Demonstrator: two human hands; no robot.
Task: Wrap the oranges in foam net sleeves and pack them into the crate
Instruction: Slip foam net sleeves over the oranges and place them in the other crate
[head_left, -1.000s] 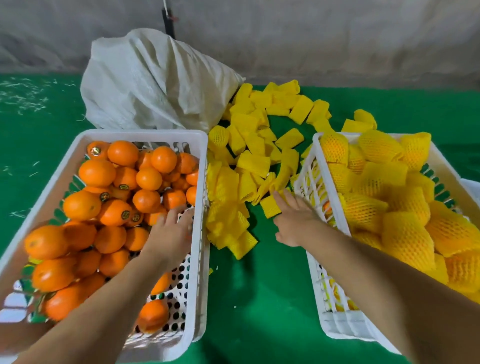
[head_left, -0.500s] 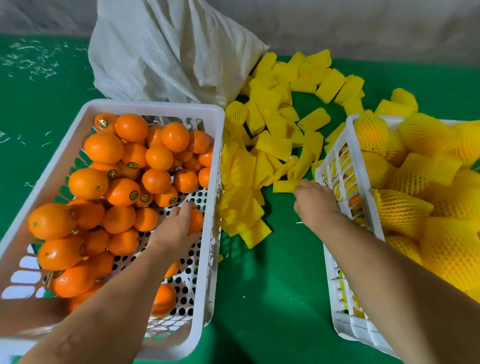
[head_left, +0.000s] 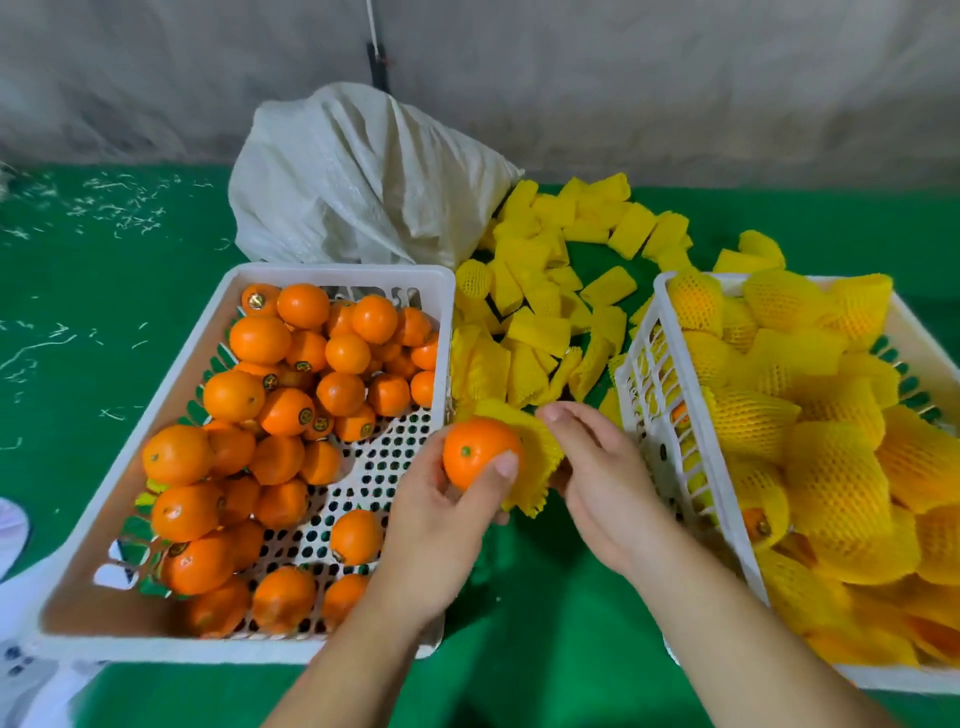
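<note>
An orange (head_left: 480, 451) is gripped in the left hand (head_left: 441, 525), thumb pressed on its near right side and fingers curled beneath, with the stem end facing the camera. A yellow foam sleeve (head_left: 530, 457) is pinched by the right hand (head_left: 592, 478) and lies against the far right side of the fruit, at about two o'clock from it; the orange is not yet inside. Both are held above the green table (head_left: 545, 623), between the two crates.

To do the step well, the mouth of the sleeve is best spread wide before the fruit is pushed in, and the net drawn evenly round so that no bare skin is left showing. Foam net probably stretches easily and may tear if tugged from one edge.

Bare oranges lie in the white crate (head_left: 332, 273) at nine o'clock; wrapped ones fill the crate (head_left: 654, 332) at three o'clock. Loose sleeves (head_left: 540, 327) are heaped at twelve o'clock, beside a white sack (head_left: 358, 182).
</note>
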